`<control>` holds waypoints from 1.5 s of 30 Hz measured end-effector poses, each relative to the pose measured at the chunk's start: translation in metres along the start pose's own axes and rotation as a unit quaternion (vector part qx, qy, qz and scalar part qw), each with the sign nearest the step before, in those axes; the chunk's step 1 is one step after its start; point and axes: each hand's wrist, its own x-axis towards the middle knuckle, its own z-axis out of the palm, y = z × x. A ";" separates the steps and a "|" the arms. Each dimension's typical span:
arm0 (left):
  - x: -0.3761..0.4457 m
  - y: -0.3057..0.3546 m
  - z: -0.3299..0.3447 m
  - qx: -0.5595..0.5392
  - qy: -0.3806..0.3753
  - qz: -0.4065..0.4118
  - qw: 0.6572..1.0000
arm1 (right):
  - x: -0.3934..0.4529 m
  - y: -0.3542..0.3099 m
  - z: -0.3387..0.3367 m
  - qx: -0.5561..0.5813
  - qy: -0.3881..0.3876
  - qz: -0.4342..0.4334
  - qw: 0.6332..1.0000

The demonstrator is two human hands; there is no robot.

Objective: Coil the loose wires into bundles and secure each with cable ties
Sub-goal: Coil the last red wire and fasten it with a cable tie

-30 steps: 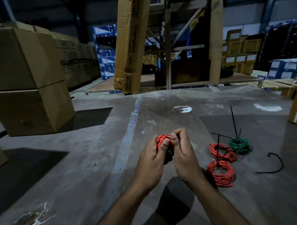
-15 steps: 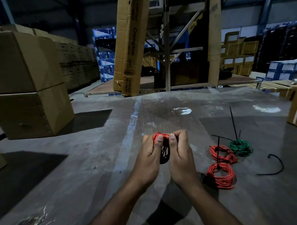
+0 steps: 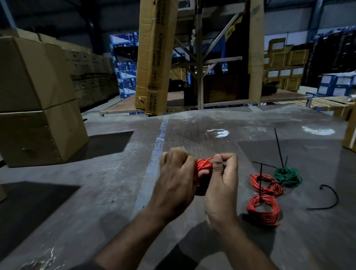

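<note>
**Both hands grip a red wire coil**

The left hand (image 3: 175, 181) and right hand (image 3: 221, 185) each keep a curled, closed grip on a small red wire coil (image 3: 204, 165), held between them above the floor (image 3: 111, 183). Two red bundles (image 3: 264, 210) and a green bundle (image 3: 288, 177), with black cable ties, lie on the floor to the right.

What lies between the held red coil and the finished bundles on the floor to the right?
Nothing visible. Both hands, left hand and right hand, hold the red coil; bare floor separates it from the tied red bundles and the green bundle.
</note>
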 end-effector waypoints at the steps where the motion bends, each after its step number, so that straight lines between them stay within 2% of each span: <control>1: 0.001 -0.004 -0.001 0.008 0.000 0.050 0.999 | 0.000 0.001 -0.002 0.009 0.001 0.014 1.000; 5: 0.000 -0.027 -0.006 0.033 0.003 0.209 0.977 | 0.000 0.007 -0.004 0.051 -0.060 0.114 0.990; 7: 0.000 -0.039 -0.007 0.034 0.005 0.226 0.974 | 0.004 0.004 -0.002 0.079 -0.097 0.168 0.978; 12: -0.009 -0.033 -0.010 -0.020 0.002 0.064 0.998 | 0.017 -0.008 -0.001 0.122 -0.146 0.260 0.947; 18: -0.014 -0.029 -0.014 -0.110 -0.022 0.038 0.993 | 0.018 -0.006 -0.004 0.162 -0.149 0.368 0.903; 28: -0.028 -0.023 -0.006 -0.195 -0.038 -0.076 0.977 | 0.016 0.006 0.002 0.087 -0.130 0.375 0.914; 31: -0.030 -0.023 -0.006 -0.198 -0.058 -0.097 0.974 | 0.014 0.012 0.003 0.081 -0.124 0.354 0.923; 33: -0.030 -0.025 -0.004 -0.188 -0.071 -0.122 0.972 | 0.011 0.015 0.005 0.037 -0.105 0.316 0.942; 35: -0.030 -0.027 -0.002 -0.180 -0.077 -0.153 0.969 | 0.007 0.016 0.004 -0.050 -0.083 0.227 0.969; 37: -0.032 -0.030 0.000 -0.188 -0.073 -0.185 0.962 | -0.001 0.016 -0.003 -0.139 -0.045 0.061 0.987; 38: -0.033 -0.031 0.001 -0.193 -0.075 -0.204 0.957 | -0.003 0.017 -0.008 -0.185 -0.026 -0.044 0.981; 40: -0.037 -0.034 0.003 -0.210 -0.087 -0.250 0.941 | -0.009 0.021 -0.014 -0.262 -0.058 -0.204 0.941; 42: -0.038 -0.036 0.004 -0.231 -0.097 -0.281 0.926 | -0.016 0.028 -0.014 -0.307 -0.118 -0.238 0.914; 45: -0.036 -0.029 0.000 -0.253 -0.094 -0.285 0.920 | -0.019 0.032 -0.012 -0.349 -0.133 -0.199 0.906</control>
